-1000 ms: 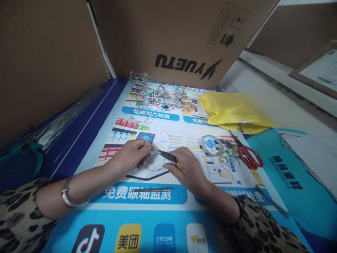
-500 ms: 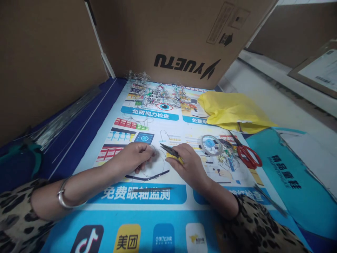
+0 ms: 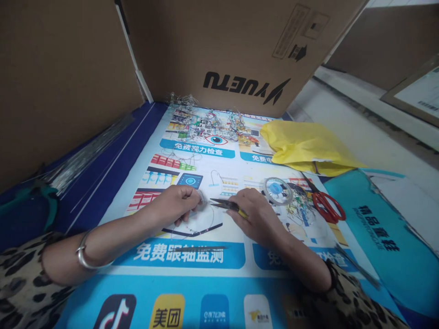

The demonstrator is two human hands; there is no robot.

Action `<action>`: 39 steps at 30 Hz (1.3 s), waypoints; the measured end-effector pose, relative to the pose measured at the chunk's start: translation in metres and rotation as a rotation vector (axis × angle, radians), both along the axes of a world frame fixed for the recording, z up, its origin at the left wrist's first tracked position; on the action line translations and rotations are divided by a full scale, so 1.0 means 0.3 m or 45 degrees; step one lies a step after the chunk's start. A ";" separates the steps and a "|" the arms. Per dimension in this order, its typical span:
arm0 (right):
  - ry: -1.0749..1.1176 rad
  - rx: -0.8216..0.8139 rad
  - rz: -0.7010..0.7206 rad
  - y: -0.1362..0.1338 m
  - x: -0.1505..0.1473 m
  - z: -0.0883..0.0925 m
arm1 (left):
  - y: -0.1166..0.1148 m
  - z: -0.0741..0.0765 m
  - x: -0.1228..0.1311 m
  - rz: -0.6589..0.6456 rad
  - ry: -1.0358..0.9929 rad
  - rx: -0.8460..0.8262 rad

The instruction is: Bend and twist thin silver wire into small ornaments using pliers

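My left hand is closed in a pinch on a thin wire loop that curves down onto the printed poster. My right hand grips yellow-handled pliers, whose dark jaws point left at the wire by my left fingertips. Both hands rest near the middle of the poster. A silver bangle sits on my left wrist.
Finished beaded wire pieces lie at the poster's far end by a cardboard box. A yellow bag, a tape roll, loose beads and red scissors lie to the right. Straight wires and green pliers lie left.
The pliers drew back from the wire half a second ago, then returned with the jaws pointing at my left fingertips. My right hand shifted slightly right. The left hand stayed pinched on the wire.
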State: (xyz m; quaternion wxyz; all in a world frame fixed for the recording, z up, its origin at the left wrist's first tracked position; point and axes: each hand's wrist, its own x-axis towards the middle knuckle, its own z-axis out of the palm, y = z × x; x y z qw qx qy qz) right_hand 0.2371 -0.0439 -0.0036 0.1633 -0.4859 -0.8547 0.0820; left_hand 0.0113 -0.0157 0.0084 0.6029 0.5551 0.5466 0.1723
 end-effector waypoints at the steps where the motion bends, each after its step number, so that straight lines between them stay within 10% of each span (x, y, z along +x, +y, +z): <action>1: -0.004 -0.003 -0.001 0.000 -0.001 -0.001 | 0.000 0.001 0.000 0.010 -0.012 -0.005; 17: -0.308 0.281 -0.034 0.012 0.025 -0.009 | 0.003 0.001 -0.009 0.126 -0.246 -0.121; 39: -0.189 -0.037 -0.078 0.011 0.023 0.020 | -0.007 -0.041 0.000 0.157 -0.078 0.209</action>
